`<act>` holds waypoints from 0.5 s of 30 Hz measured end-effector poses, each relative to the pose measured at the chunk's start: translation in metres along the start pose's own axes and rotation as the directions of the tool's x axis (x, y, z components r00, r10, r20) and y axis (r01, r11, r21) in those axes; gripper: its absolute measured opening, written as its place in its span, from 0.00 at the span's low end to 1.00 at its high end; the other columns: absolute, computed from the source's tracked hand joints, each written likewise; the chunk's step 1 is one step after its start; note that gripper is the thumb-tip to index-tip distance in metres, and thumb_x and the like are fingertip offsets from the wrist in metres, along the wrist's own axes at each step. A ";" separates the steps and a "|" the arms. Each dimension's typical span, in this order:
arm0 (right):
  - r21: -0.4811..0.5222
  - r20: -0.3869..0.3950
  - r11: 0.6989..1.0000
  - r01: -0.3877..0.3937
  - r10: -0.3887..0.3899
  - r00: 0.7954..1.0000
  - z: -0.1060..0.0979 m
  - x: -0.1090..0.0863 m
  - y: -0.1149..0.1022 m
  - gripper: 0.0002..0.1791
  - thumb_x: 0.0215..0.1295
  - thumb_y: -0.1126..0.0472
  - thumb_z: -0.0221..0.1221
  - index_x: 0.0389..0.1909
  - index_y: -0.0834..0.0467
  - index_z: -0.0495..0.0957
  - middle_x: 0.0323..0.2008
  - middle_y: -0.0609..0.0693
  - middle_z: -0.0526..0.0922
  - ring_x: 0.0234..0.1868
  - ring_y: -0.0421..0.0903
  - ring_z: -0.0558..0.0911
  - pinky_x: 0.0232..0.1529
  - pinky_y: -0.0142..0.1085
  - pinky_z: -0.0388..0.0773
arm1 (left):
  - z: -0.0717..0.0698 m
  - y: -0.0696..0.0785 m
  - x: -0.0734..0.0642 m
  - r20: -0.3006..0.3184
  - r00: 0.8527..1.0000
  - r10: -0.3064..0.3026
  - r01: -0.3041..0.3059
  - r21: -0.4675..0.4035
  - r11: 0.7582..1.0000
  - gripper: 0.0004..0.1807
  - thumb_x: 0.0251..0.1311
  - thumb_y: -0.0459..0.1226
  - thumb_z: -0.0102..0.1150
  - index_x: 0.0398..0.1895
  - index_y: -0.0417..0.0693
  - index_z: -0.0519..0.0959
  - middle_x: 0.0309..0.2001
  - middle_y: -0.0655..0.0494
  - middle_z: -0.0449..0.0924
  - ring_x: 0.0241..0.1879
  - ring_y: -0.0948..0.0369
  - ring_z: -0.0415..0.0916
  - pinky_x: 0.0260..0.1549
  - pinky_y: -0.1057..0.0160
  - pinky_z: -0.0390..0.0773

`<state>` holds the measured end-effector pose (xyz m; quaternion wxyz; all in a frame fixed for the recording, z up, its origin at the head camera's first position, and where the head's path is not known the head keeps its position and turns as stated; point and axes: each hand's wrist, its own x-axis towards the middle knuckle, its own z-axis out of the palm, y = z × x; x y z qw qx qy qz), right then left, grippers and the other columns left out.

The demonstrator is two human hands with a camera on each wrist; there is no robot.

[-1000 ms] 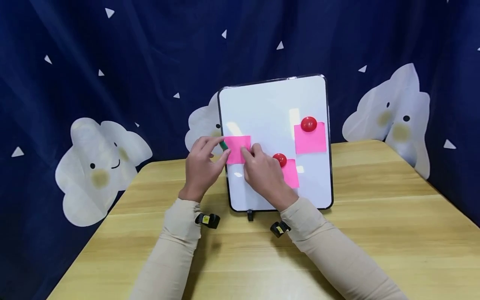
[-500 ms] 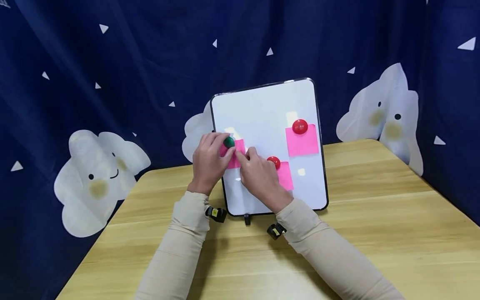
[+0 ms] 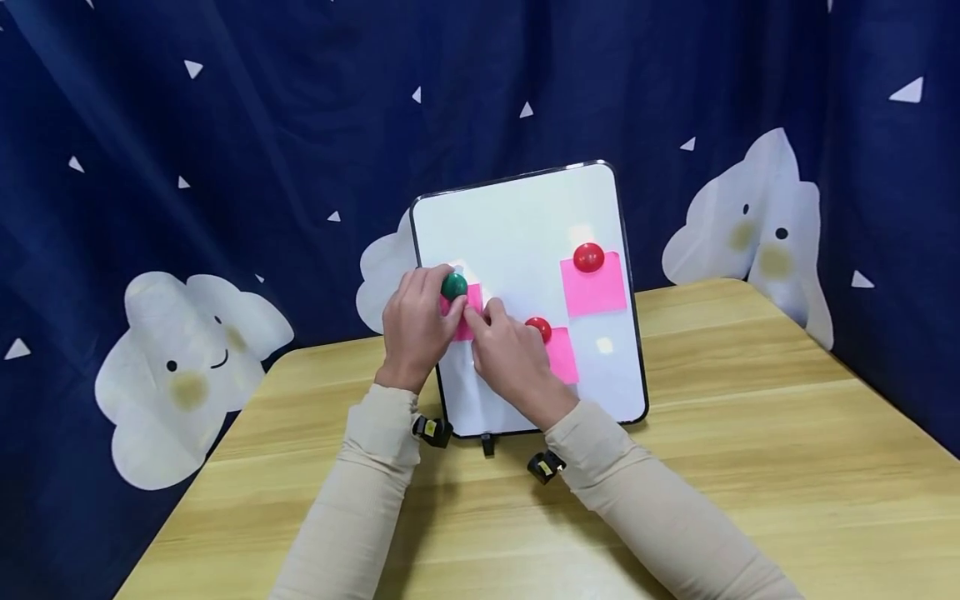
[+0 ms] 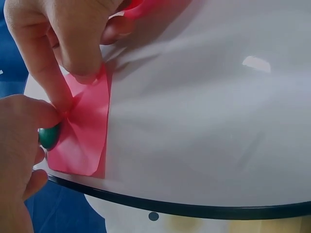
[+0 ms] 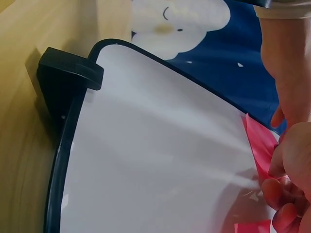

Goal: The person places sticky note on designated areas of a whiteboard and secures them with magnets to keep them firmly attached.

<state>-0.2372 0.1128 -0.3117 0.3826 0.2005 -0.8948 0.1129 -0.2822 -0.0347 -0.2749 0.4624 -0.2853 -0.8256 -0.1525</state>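
In the head view, my left hand (image 3: 417, 323) holds a round green magnet (image 3: 454, 286) between thumb and fingers, over the upper part of a pink sticky note (image 3: 471, 302). My right hand (image 3: 517, 354) reaches the same note from the right. Its index fingertip touches the paper beside my left thumb, and its thumb lies at the note's edge, as the left wrist view shows. The paper (image 4: 87, 131) is creased under the fingertip and its edge lifts a little. The note lies against the left side of a whiteboard (image 3: 517, 242).
Two more pink notes are on the board: the upper right one (image 3: 596, 292) under a red magnet (image 3: 588, 257), the lower one (image 3: 564, 357) under another red magnet (image 3: 538, 328), partly behind my right hand. A black foot (image 3: 488, 444) supports the board on the wooden table (image 3: 750, 400).
My left hand has moved right and brought the green magnet from the note's left edge onto its upper part. My right index finger stays on the note. The head view has shifted slightly.
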 end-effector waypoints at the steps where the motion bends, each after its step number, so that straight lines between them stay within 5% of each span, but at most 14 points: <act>1: 0.006 0.000 1.000 -0.005 0.005 1.000 0.000 0.001 0.000 0.25 0.64 0.60 0.64 0.62 0.57 0.78 0.35 0.55 0.75 0.15 0.41 0.68 0.15 0.30 0.67 | -0.001 -0.001 0.000 0.002 1.000 -0.001 0.001 0.007 1.000 0.23 0.58 0.41 0.72 0.54 0.41 0.79 0.46 0.45 0.81 0.45 0.51 0.77 0.44 0.54 0.82; 7: 0.051 -0.036 0.999 -0.010 0.012 0.999 0.001 0.001 -0.001 0.21 0.64 0.61 0.63 0.59 0.57 0.80 0.34 0.55 0.74 0.14 0.41 0.67 0.14 0.31 0.68 | -0.004 -0.005 -0.006 -0.005 1.000 -0.028 0.028 0.001 1.000 0.20 0.59 0.43 0.72 0.49 0.40 0.81 0.50 0.44 0.78 0.50 0.49 0.75 0.44 0.53 0.82; 15: 0.129 -0.107 0.992 0.000 0.014 0.994 -0.006 -0.011 0.006 0.13 0.63 0.61 0.61 0.47 0.60 0.85 0.33 0.55 0.74 0.15 0.40 0.69 0.16 0.30 0.69 | -0.008 0.001 -0.031 -0.091 0.995 -0.050 0.042 -0.088 0.995 0.15 0.62 0.42 0.66 0.44 0.38 0.84 0.50 0.42 0.77 0.47 0.49 0.76 0.30 0.53 0.82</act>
